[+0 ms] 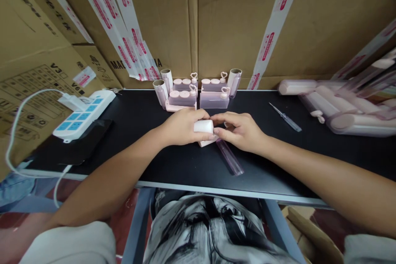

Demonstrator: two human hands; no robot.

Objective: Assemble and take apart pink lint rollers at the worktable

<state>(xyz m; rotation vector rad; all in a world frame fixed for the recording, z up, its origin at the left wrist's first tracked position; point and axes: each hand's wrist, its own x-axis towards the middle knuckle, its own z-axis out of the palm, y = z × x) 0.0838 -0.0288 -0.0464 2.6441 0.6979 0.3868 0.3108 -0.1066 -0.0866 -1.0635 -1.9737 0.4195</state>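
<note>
Pink plastic fills the middle of the black worktop (130, 161). Both hands meet there over one part-built piece: the left hand (181, 128) is curled closed around a white roller (203, 126), thumb on its end, and the right hand (239, 131) pinches it from the other side with fingertips bent, a pink base (206, 143) showing just under them. A clear tube (229, 156) lies touching the right hand's near side, seemingly not yet fitted. At the far edge stand finished-looking pink sets (198, 90) in a tight cluster, so several look done while this one is midway. More pink rollers (343, 107) are piled far right, a small screwdriver (285, 117) between them and the hands. A power strip (83, 113) sits far left.
</note>
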